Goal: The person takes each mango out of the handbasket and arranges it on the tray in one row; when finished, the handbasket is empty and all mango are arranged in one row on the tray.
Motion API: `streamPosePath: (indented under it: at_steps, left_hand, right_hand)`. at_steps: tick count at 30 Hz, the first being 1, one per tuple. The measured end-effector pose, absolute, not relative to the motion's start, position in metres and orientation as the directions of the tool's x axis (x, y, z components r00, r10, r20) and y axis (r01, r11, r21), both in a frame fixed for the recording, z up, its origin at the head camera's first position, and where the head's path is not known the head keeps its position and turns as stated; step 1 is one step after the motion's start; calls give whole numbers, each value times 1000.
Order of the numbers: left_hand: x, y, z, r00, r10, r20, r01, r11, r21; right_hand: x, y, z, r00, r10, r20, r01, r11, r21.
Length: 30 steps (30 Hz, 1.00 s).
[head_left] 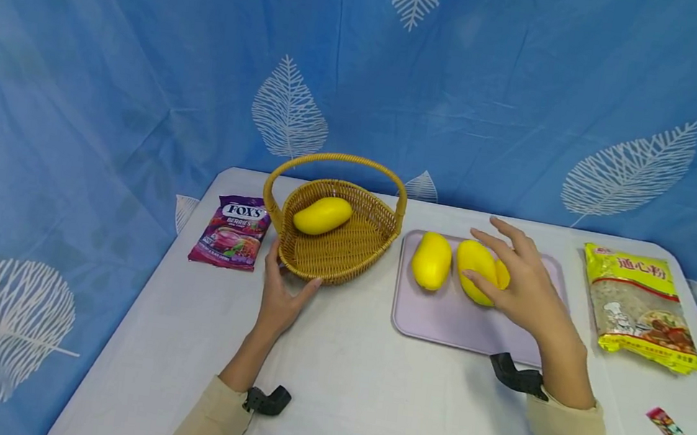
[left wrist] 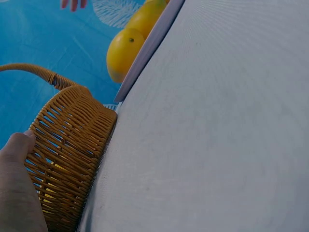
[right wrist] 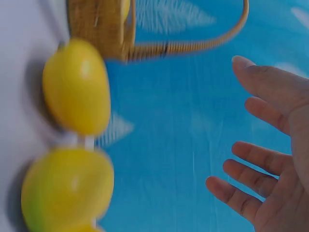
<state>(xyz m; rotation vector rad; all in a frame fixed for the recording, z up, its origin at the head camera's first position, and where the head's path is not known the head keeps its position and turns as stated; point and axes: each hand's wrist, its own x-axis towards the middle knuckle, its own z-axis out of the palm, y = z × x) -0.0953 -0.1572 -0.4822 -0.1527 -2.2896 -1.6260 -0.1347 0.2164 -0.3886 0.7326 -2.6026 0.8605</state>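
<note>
A wicker basket (head_left: 337, 256) with a tall hoop handle stands at the back of the table, one yellow mango (head_left: 322, 216) inside. My left hand (head_left: 279, 303) holds its front left corner; in the left wrist view the thumb (left wrist: 21, 142) lies against the woven wall. Beside the basket, a pale purple tray (head_left: 433, 322) carries a mango (head_left: 431, 261), a second mango (head_left: 474, 266) and a third, mostly hidden by my right hand (head_left: 526, 286). That hand hovers over the tray, fingers spread and holding nothing, apart from the fruit in the right wrist view.
Left of the basket lies a purple Fox's candy bag (head_left: 232, 232). A yellow bag of macaroni (head_left: 640, 308) lies right of the tray, with a small red wrapped candy (head_left: 669, 429) nearer the front. A blue leaf-patterned curtain (head_left: 467, 101) hangs behind the white table (head_left: 366, 394).
</note>
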Motion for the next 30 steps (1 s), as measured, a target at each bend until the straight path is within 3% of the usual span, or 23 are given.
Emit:
streamPosePath:
  at_steps: [15, 23, 30]
  left_hand:
    - [-95, -159, -481, -944, -94, 316, 266, 349, 899]
    - [-95, -158, -478, -943, -94, 318, 268, 349, 898]
    - [-95, -158, -478, -943, -92, 319, 269, 355, 895]
  right_hand:
    - [-142, 139, -407, -785, -490, 378, -618, 586, -524]
    - [-161, 92, -431, -734, -606, 306, -654, 510, -559]
    - [-184, 57, -432, -742, -637, 209, -622, 538, -568]
